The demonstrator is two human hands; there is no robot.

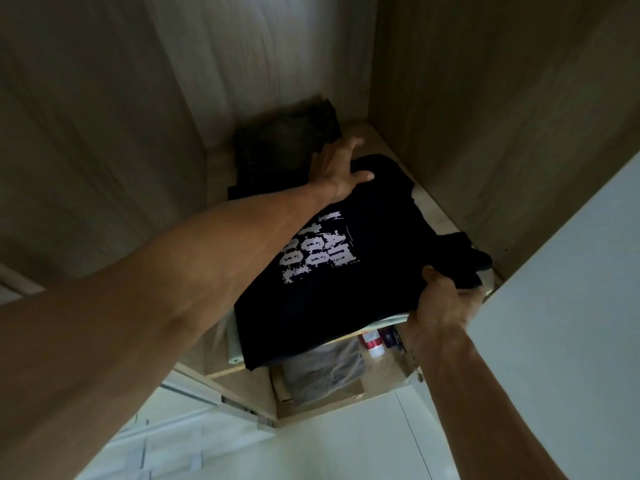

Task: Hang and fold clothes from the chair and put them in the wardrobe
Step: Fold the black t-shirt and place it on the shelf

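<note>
T-shirt (304, 306) — in left grip (336, 168), right grip (443, 299)

The T-shirt (329, 306) lies on the wardrobe shelf (440, 220). A folded garment (284, 147) sits behind it at eleven o'clock. The left hand (337, 171) grips the T-shirt's twelve o'clock edge, the right hand (440, 303) its four o'clock corner.

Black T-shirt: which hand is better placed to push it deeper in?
Probably right hand: its grip is on the near edge of the black T-shirt, at the shelf front. The left hand holds the far end.
</note>
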